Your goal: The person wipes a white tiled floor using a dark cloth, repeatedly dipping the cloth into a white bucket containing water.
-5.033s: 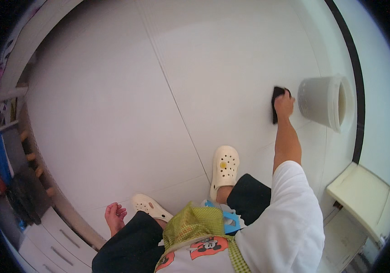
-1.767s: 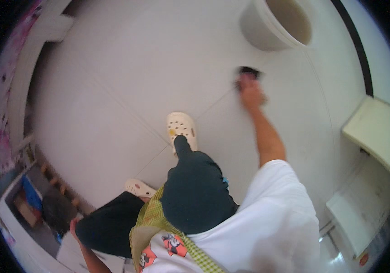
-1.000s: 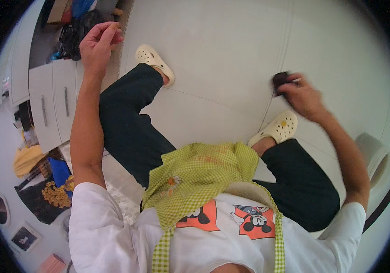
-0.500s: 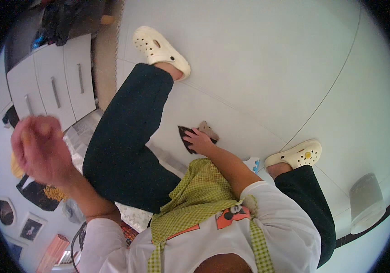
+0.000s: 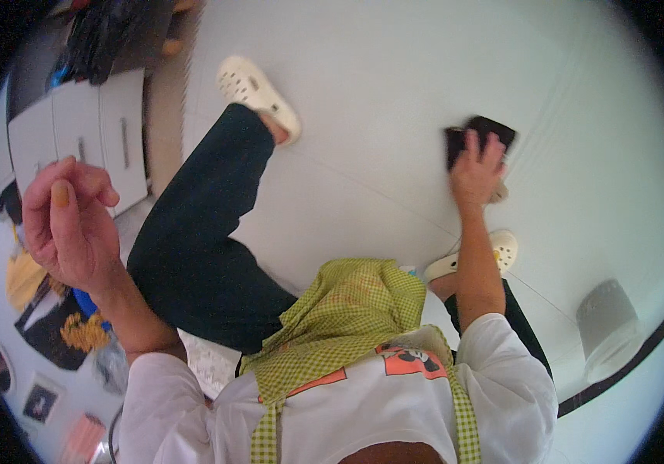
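Note:
My right hand is stretched out over the pale floor at the right, slightly blurred. Its fingers are spread over a dark, flat, cloth-like piece and press it down. A small beige part shows beside the wrist; whether it belongs to the dark piece I cannot tell. My left hand is raised at the left, away from the floor. Its fingers are loosely curled with the thumb laid against them, and nothing shows in them.
Cream clogs on my feet, the left and right, rest on the tiled floor. White drawers stand at the upper left. A translucent bin is at the right. Dried yellow flowers are at the lower left.
My right hand has swept the dark piece from between my feet away to the far right across the floor. My left hand has turned slightly, showing the thumb.

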A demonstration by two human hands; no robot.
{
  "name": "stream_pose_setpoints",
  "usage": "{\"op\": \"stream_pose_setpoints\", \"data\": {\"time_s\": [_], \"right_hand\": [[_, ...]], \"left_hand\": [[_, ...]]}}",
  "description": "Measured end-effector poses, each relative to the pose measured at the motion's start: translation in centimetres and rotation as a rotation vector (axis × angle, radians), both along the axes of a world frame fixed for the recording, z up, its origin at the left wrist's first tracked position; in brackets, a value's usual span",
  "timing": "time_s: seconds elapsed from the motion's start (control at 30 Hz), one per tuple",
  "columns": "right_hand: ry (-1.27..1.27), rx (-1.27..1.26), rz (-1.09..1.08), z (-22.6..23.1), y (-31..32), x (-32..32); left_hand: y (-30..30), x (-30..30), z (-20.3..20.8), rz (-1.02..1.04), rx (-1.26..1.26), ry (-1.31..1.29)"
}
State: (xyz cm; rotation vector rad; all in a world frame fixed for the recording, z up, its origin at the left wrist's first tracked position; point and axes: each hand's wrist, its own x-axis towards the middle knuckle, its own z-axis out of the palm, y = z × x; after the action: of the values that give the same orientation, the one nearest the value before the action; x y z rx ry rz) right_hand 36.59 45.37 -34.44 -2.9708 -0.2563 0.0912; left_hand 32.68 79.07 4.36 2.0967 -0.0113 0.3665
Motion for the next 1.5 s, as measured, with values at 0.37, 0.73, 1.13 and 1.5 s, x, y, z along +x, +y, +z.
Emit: {"op": "stream_pose_setpoints", "data": {"time_s": [0.37, 0.73, 1.13, 1.5], "right_hand": [[0.413, -0.109, -0.711, 4.0, -33.3, 0.7], [0.251, 0.117, -0.369, 17.9, -40.1, -1.2], [0.224, 0.477, -0.57, 10.2, -31.0, -26.2], [0.382, 0.254, -0.685, 12.3, -25.1, -26.9]], "left_hand": [[0.5, 0.1, -1.5, 0.189, 0.086, -0.048], [-8.3, 4.4, -2.7, 0.25, 0.109, 0.07], [-18.2, 5.8, 4.3, -0.366, -0.393, -0.148], [-17.1, 9.0, 0.6, -0.255, -1.167, 0.289]]}}
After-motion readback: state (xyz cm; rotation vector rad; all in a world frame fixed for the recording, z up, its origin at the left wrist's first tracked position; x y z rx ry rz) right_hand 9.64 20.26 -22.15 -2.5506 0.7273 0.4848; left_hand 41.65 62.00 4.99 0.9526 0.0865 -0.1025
